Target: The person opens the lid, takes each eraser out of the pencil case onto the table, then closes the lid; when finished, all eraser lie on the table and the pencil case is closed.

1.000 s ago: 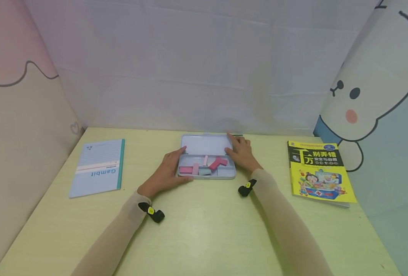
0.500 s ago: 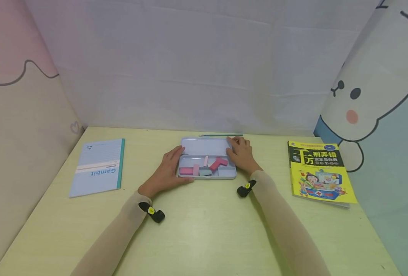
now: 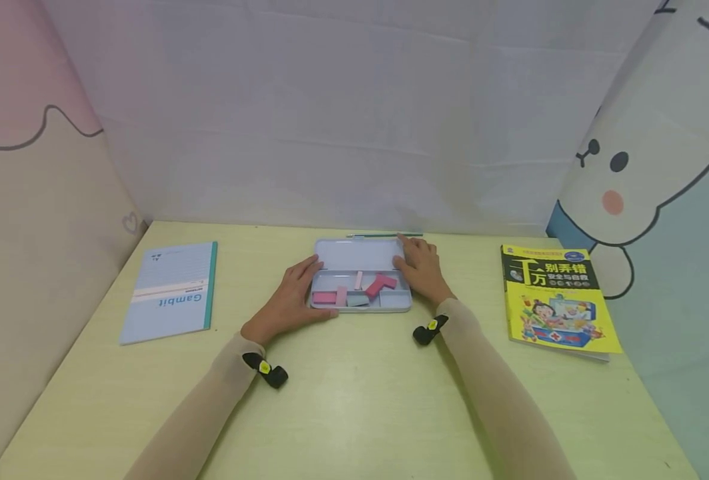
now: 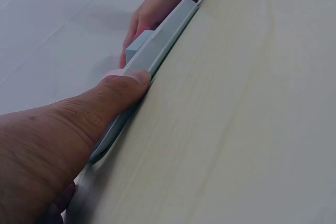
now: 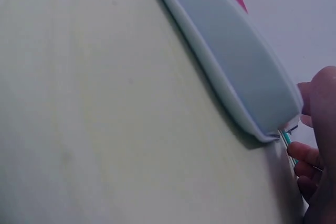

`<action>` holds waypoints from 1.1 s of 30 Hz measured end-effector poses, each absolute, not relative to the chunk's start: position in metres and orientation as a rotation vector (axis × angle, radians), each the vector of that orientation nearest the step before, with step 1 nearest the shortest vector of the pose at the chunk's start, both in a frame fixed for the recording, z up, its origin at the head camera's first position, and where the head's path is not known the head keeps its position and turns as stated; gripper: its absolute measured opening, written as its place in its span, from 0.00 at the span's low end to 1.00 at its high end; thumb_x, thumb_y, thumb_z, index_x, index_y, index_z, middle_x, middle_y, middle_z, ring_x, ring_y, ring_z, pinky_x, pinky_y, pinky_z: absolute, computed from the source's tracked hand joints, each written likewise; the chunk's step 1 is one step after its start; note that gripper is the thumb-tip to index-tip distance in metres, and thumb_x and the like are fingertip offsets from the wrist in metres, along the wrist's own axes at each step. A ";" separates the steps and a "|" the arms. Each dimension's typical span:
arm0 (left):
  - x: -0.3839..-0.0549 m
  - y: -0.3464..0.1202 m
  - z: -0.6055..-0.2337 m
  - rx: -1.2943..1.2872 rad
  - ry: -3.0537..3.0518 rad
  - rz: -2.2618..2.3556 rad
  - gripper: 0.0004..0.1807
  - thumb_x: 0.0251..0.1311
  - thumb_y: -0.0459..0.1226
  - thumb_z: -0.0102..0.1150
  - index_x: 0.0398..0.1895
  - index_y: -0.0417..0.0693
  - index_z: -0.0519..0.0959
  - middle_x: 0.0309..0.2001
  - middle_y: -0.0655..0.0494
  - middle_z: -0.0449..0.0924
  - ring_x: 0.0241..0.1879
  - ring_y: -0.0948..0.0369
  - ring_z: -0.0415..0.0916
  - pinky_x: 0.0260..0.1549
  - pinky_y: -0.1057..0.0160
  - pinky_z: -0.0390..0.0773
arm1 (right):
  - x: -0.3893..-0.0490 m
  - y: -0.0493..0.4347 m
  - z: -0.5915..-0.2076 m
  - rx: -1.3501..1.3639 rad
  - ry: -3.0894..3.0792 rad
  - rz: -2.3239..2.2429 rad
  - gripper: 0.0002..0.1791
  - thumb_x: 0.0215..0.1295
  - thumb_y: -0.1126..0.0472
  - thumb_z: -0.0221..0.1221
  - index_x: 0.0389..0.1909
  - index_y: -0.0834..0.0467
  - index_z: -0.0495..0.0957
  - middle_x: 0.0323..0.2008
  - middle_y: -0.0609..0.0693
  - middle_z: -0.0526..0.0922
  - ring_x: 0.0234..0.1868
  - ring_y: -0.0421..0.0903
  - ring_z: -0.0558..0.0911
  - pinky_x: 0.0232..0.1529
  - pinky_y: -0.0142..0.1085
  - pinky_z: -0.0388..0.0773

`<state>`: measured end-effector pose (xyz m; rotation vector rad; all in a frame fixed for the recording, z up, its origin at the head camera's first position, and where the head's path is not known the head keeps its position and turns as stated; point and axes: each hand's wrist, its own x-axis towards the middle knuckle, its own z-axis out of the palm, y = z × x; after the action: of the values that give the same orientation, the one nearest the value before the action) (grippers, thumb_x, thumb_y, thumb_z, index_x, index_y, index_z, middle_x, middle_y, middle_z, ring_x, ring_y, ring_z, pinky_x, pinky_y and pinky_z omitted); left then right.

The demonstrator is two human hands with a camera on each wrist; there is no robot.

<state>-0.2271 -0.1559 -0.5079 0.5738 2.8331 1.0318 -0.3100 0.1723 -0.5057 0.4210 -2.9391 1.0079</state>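
A pale blue pencil case [image 3: 394,300] lies on the table with its lid [image 3: 357,255] folded back flat. In its tray are several eraser-like blocks: a dark pink block [image 3: 324,297], a light pink block [image 3: 341,295], a grey-blue block [image 3: 357,301] and other pink ones. My left hand [image 3: 288,298] grips the case's left end, its thumb along the front wall, as the left wrist view shows. At the right side, my right hand [image 3: 422,268] holds the lid's edge, thumb near the hinge and index finger at the far corner. Its other fingers [image 5: 310,156] curl beside the case.
A thin green pencil [image 3: 360,235] lies behind the lid against the white backdrop. To the left is a light blue notebook [image 3: 171,290]; to the right, a yellow book [image 3: 558,300]. Bare wood-toned tabletop [image 3: 354,400] spans the front between the forearms.
The lid has tipped back and down until flat, uncovering the pencil behind it. My right hand has dropped slightly with it; my left hand has hardly moved.
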 end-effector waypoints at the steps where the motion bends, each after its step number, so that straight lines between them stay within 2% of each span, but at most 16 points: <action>1: -0.227 -0.156 -0.508 0.575 2.834 1.033 0.61 0.55 0.58 0.79 0.86 0.46 0.56 0.88 0.48 0.47 0.85 0.43 0.48 0.82 0.37 0.60 | -0.309 0.173 -0.505 0.410 -2.932 1.052 0.35 0.81 0.49 0.53 0.85 0.52 0.60 0.78 0.67 0.64 0.76 0.68 0.59 0.78 0.67 0.57; 5: -0.228 -0.156 -0.508 0.581 2.841 1.032 0.62 0.55 0.59 0.79 0.86 0.46 0.56 0.88 0.48 0.47 0.86 0.43 0.48 0.82 0.37 0.60 | -0.305 0.179 -0.500 0.387 -2.844 1.262 0.32 0.82 0.50 0.55 0.83 0.46 0.64 0.79 0.61 0.66 0.76 0.63 0.60 0.78 0.65 0.61; 8: -0.229 -0.156 -0.509 0.583 2.856 1.022 0.62 0.55 0.59 0.79 0.86 0.47 0.57 0.88 0.49 0.48 0.85 0.43 0.48 0.82 0.37 0.61 | -0.302 0.183 -0.497 0.430 -2.740 1.370 0.29 0.82 0.54 0.57 0.80 0.49 0.69 0.77 0.59 0.70 0.73 0.62 0.64 0.74 0.59 0.66; 12: -0.230 -0.156 -0.511 0.579 2.858 1.027 0.62 0.54 0.59 0.80 0.86 0.47 0.57 0.88 0.49 0.48 0.85 0.44 0.49 0.82 0.37 0.62 | -0.296 0.186 -0.492 0.499 -2.671 1.441 0.28 0.81 0.56 0.59 0.78 0.51 0.72 0.74 0.58 0.75 0.72 0.61 0.68 0.70 0.54 0.67; 17: -0.229 -0.156 -0.512 0.579 2.856 1.032 0.62 0.54 0.59 0.80 0.86 0.47 0.57 0.88 0.49 0.48 0.85 0.43 0.49 0.82 0.37 0.62 | -0.283 0.185 -0.481 0.610 -2.726 1.480 0.28 0.79 0.53 0.62 0.77 0.48 0.73 0.72 0.55 0.79 0.74 0.57 0.70 0.74 0.58 0.68; 22: -0.229 -0.157 -0.512 0.564 2.857 1.030 0.62 0.54 0.58 0.81 0.86 0.47 0.57 0.88 0.49 0.48 0.86 0.43 0.49 0.82 0.38 0.61 | -0.271 0.178 -0.471 0.783 -2.825 1.410 0.27 0.77 0.55 0.63 0.74 0.50 0.76 0.75 0.50 0.77 0.76 0.56 0.70 0.75 0.61 0.68; 27: -0.229 -0.157 -0.512 0.567 2.846 1.026 0.62 0.55 0.58 0.80 0.86 0.47 0.56 0.89 0.49 0.47 0.86 0.43 0.48 0.82 0.37 0.61 | -0.262 0.170 -0.472 0.913 -2.860 1.329 0.26 0.76 0.58 0.65 0.73 0.52 0.78 0.73 0.52 0.80 0.74 0.57 0.72 0.76 0.62 0.67; 33: -0.228 -0.157 -0.511 0.571 2.842 1.034 0.62 0.55 0.58 0.80 0.86 0.47 0.57 0.89 0.49 0.47 0.86 0.43 0.48 0.83 0.38 0.60 | -0.254 0.165 -0.475 1.023 -2.857 1.164 0.26 0.74 0.62 0.66 0.71 0.55 0.79 0.65 0.55 0.85 0.68 0.59 0.73 0.73 0.62 0.64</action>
<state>-0.2278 -0.1569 -0.5106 0.5707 2.8419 1.0335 -0.2543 0.1652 -0.4745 1.0235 -2.8570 1.1642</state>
